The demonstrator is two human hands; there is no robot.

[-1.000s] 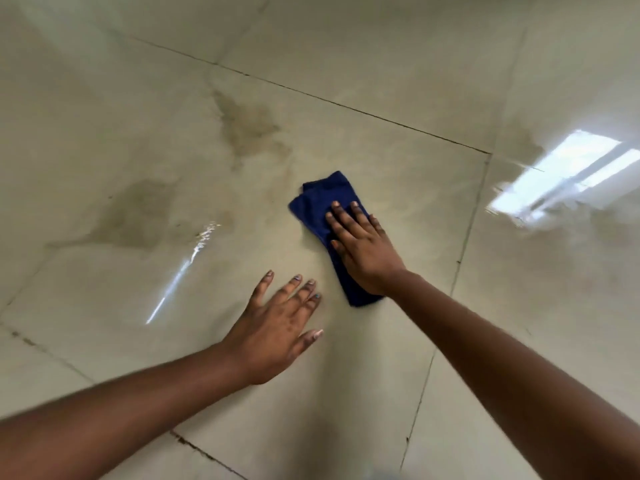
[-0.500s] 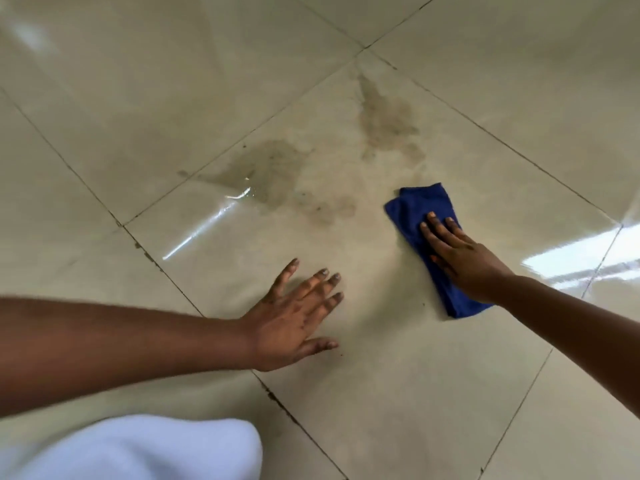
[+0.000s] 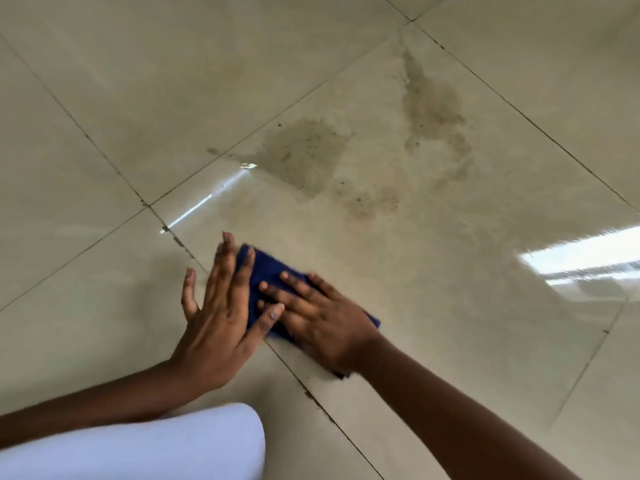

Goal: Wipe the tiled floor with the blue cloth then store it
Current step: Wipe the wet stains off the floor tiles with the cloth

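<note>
Two damp stains (image 3: 363,157) on glossy tiled floor (image 3: 138,81)

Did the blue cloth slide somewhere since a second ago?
Yes. The blue cloth slid away from the dirty stains toward the person, and now lies against the dark grout line, under the right hand and touching the left hand.

Blue cloth (image 3: 268,271); glossy beige floor tiles (image 3: 138,98), dark grout, brown-speckled stain (image 3: 304,154); white garment (image 3: 156,445).
</note>
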